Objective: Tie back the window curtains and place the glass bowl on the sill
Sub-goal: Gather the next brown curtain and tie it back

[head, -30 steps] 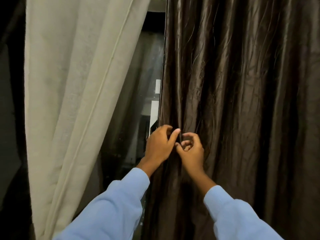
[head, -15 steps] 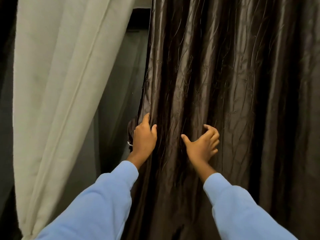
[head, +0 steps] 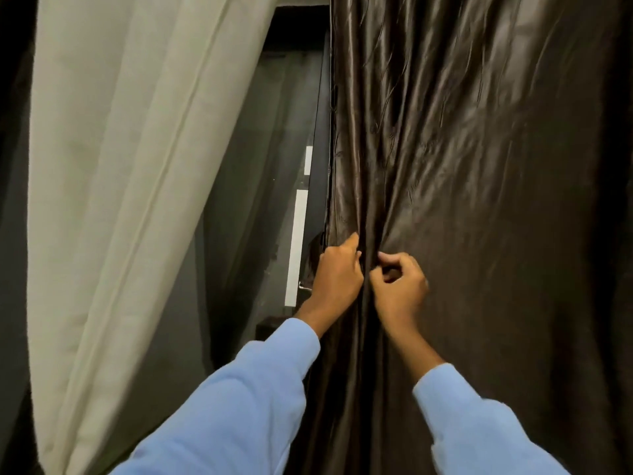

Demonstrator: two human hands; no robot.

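A shiny dark brown curtain (head: 479,166) hangs over the right half of the view. My left hand (head: 337,274) grips its left edge, fingers curled into the folds. Right beside it, my right hand (head: 399,286) pinches a gathered fold of the same curtain, and the cloth pulls into creases toward both hands. A cream curtain (head: 130,183) hangs on the left, drawn aside toward the lower left. No glass bowl or sill is in view.
Between the two curtains shows a dark window pane (head: 260,186) with a sheer grey layer and a dark frame (head: 318,149). A small metal handle (head: 303,286) sticks out by my left wrist. A dark ledge (head: 270,329) lies just below it.
My hands, spread apart on the brown curtain half a second ago, have come together again, bunching the cloth between them. The gap to the window looks wider.
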